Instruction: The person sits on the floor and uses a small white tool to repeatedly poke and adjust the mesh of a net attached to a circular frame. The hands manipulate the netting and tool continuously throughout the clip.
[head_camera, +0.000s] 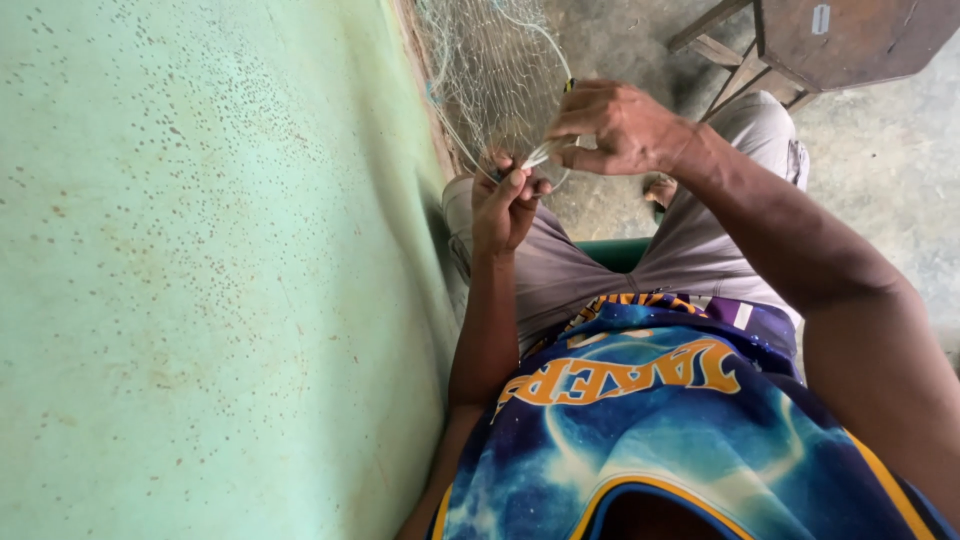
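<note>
Fishing net (495, 70): fine pale mesh, hangs along the edge of the green wall (200, 270), long axis runs from the top of the frame down to the hands, over the person's lap. Left hand (505, 205): fingers pinched together on the net's lower end, thumb up, mesh gathered at the fingertips. Right hand (620, 125): just beside the left, fingers curled and closed on a pale strand plus a small dark tool tip near the thumb; tool type can't be told. Hands nearly touching. Wooden stool (840, 40) at top right, well apart.
</note>
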